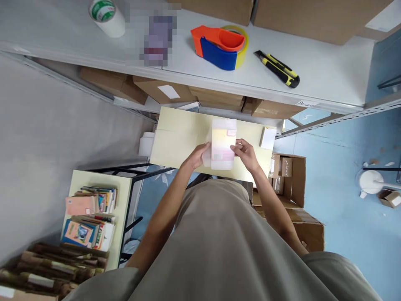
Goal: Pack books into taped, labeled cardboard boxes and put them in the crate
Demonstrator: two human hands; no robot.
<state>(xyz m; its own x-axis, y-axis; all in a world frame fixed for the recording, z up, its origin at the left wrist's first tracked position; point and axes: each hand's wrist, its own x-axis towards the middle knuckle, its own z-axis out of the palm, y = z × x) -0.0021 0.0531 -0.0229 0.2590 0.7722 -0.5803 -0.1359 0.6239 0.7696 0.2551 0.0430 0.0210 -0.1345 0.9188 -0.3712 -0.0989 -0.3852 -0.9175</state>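
Observation:
Between my two hands is a book (223,144) with a pale yellow and pink cover, a small label near its top right and what looks like a barcode low down. A whitish, translucent wrap (224,124) lies around or under it; the blur hides which. My left hand (198,155) grips the wrapped book's left side, thumb towards the cover. At the right edge, my right hand (246,154) has its fingers curled and pinched against the cover. The book is over a pale yellow tabletop (178,133), in front of my body.
A small white box (268,137) lies at the tabletop's right end. On the shelf above are a tape roll (108,19), an orange and blue tape dispenser (217,47) and a utility knife (277,69). Stacked books (81,205) stand lower left; open cartons (294,179) stand right.

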